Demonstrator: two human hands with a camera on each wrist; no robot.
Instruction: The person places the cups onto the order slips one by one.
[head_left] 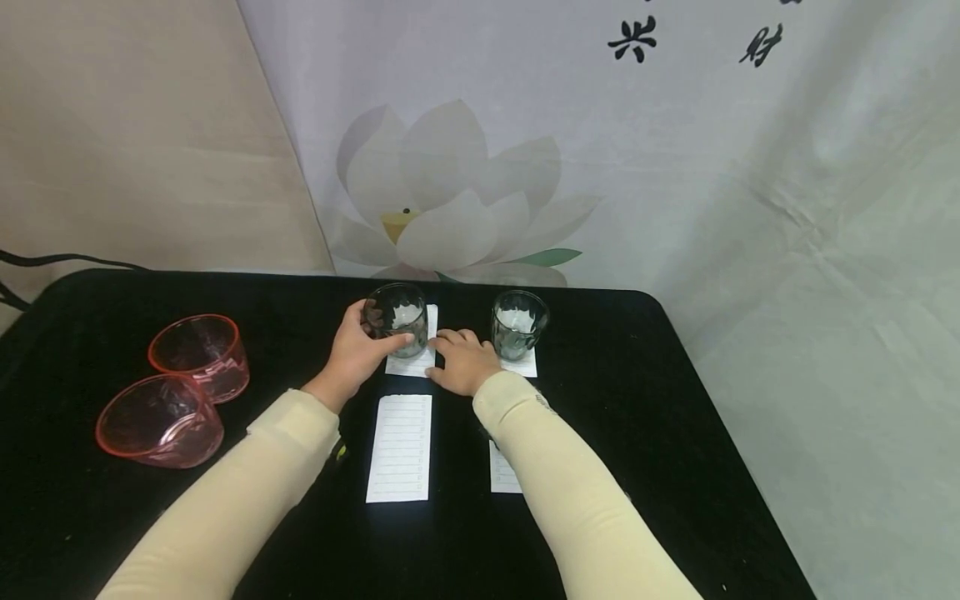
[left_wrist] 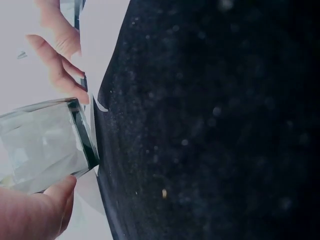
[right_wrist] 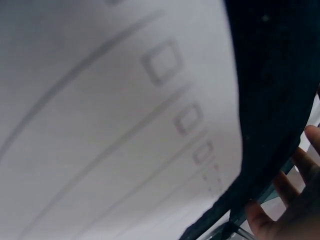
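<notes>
A grey-tinted drinking glass (head_left: 407,315) stands on a paper slip (head_left: 408,367) at the back of the table. My left hand (head_left: 351,354) grips its left side, the thumb across the front; in the left wrist view the glass (left_wrist: 42,142) shows its thick base by the slip. Between this glass and a second grey glass (head_left: 519,327) lies my right hand (head_left: 463,364), palm down with fingers spread. Its fingertips reach the slip's right edge; whether they touch it I cannot tell. The second glass rests on another slip (head_left: 527,365), partly hidden by the right hand.
Two pink cups with red rims, a rear cup (head_left: 201,354) and a front cup (head_left: 161,421), lie tilted at the left. Nearer are a lined slip (head_left: 400,450) and another slip (head_left: 503,471), half covered by the right sleeve. A printed cloth (head_left: 660,167) hangs behind the black table (head_left: 630,467).
</notes>
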